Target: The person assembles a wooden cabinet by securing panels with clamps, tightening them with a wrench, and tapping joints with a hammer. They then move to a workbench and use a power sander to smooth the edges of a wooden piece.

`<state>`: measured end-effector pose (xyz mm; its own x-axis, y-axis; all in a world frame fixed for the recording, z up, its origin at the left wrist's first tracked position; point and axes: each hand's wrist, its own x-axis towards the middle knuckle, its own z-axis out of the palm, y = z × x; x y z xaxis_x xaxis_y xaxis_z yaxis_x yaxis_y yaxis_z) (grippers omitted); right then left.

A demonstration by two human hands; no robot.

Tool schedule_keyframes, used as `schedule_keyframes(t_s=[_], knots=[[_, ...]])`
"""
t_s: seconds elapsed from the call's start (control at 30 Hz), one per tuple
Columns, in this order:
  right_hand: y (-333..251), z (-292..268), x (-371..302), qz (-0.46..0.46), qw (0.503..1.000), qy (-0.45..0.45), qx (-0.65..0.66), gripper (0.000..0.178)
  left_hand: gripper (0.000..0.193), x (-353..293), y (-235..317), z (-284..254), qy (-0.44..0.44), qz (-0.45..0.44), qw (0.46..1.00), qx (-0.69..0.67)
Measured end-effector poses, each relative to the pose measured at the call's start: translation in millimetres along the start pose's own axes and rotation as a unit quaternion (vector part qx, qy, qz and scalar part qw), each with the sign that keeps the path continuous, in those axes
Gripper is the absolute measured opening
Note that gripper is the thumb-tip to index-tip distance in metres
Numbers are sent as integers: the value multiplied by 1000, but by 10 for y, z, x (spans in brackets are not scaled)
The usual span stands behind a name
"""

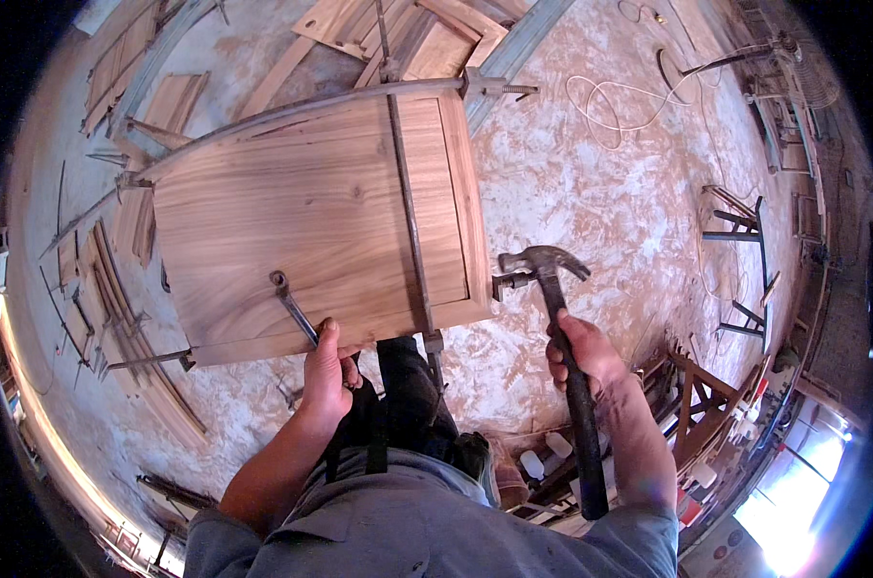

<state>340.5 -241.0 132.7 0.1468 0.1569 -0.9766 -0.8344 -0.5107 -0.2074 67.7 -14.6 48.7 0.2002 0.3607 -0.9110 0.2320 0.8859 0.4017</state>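
Note:
In my right hand (587, 353) is a claw hammer (579, 414), gripped around its dark handle, with the head up beside the right edge of a wooden panel (292, 222). The hammer head lies close to a clamp screw (514, 281) at that edge; whether they touch I cannot tell. My left hand (329, 370) is closed round the lower end of a metal wrench (296, 306), at the panel's near edge. The wrench's ring end points away over the wood. One bar clamp (405, 193) crosses the panel, and another clamp bar (292, 112) runs along its far edge.
Loose boards (171, 106) and wooden frames (446, 39) lie on the floor beyond and left of the panel. A pale cord (629, 91) coils at the far right. Metal trestle legs (745, 236) stand on the right, with a cluttered wooden rack (697, 414) nearer me.

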Motion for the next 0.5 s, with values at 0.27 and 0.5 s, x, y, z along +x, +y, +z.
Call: schedule_keyframes(t_s=[0.27,0.5], knots=[[14,-157,73,-63,993,16,94,32,45,54,1,-44,-22,-32,999,-20],[239,-141,89,-97,990,43,95,26,54,-33,35,-122,-77,-51,993,76]])
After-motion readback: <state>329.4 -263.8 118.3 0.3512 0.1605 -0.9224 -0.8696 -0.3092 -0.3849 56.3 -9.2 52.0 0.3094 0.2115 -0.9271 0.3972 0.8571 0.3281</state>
